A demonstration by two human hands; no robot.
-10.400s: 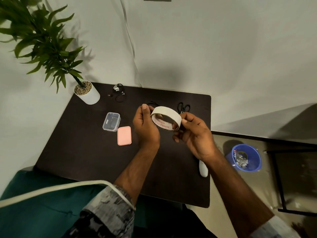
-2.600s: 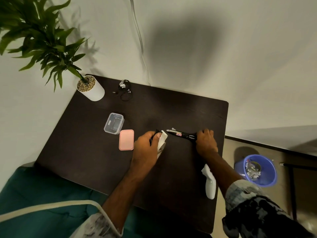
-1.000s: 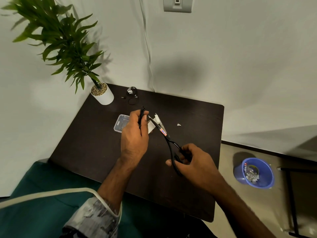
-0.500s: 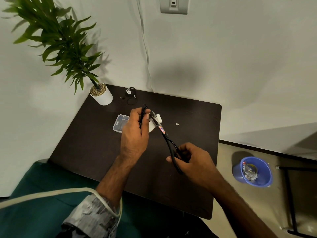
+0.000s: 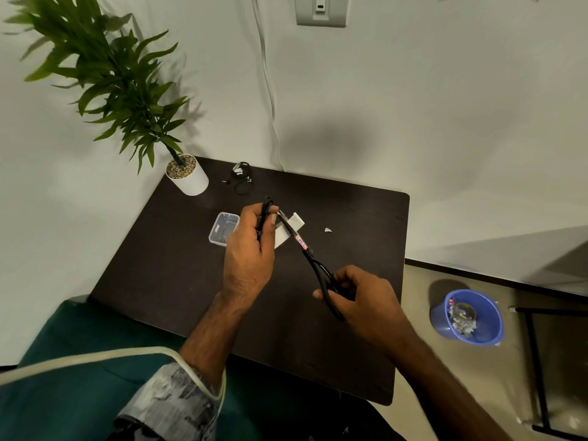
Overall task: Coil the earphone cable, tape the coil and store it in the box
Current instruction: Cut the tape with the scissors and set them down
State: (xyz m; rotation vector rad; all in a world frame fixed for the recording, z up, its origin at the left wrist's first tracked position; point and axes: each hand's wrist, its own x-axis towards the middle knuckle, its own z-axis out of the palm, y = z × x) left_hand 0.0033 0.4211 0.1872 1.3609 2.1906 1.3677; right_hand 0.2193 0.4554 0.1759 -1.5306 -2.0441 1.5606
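Note:
My left hand [image 5: 249, 249] is raised over the dark table [image 5: 178, 268] and grips a coiled black earphone cable [image 5: 266, 209], with the white tape roll [image 5: 291, 229] hanging just behind the fingers. My right hand [image 5: 359, 297] holds black scissors [image 5: 313, 264] by the handles. Their blades point up-left and meet the tape strip beside my left thumb. The small clear box [image 5: 222, 228] sits open on the table just left of my left hand. Its lid is hidden.
A potted plant in a white pot [image 5: 187, 179] stands at the table's back left corner. Another black earphone bundle [image 5: 241, 179] lies near the back edge. A small white scrap [image 5: 327, 230] lies right of the tape. A blue bin [image 5: 467, 316] sits on the floor at right.
My right hand picked the scissors off the table and brought the blades up to the tape held with the cable in my left hand. In the last half second little has moved.

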